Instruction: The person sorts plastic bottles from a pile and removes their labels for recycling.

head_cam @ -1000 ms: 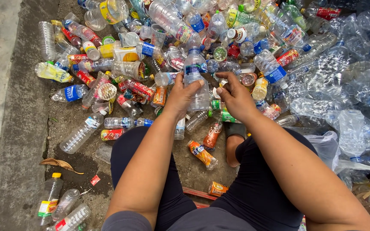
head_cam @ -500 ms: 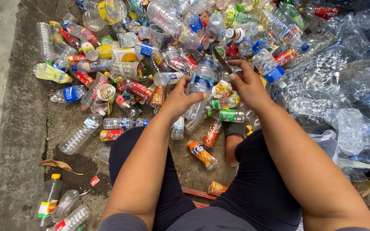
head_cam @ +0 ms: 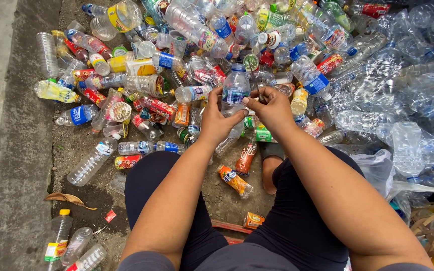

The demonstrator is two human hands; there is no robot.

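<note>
I grip a clear bottle (head_cam: 234, 90) with a blue cap upright between both hands: my left hand (head_cam: 218, 122) wraps its side, my right hand (head_cam: 268, 106) pinches at its label. It stands over the ground (head_cam: 84, 200), at the near edge of a heap of bottles (head_cam: 187, 60). An orange bottle (head_cam: 235, 181) lies between my knees.

The ground (head_cam: 222, 193) is bare packed dirt, edged at the left by a grey concrete strip (head_cam: 6, 150). A dense heap of plastic bottles (head_cam: 177, 60) covers its far side, with crushed clear bottles (head_cam: 403, 95) piled at the right. Nearer lie an orange-labelled bottle (head_cam: 235, 181), a small orange can (head_cam: 252, 220), a dry leaf (head_cam: 69, 199) and three bottles (head_cam: 74, 246) at the lower left.
</note>
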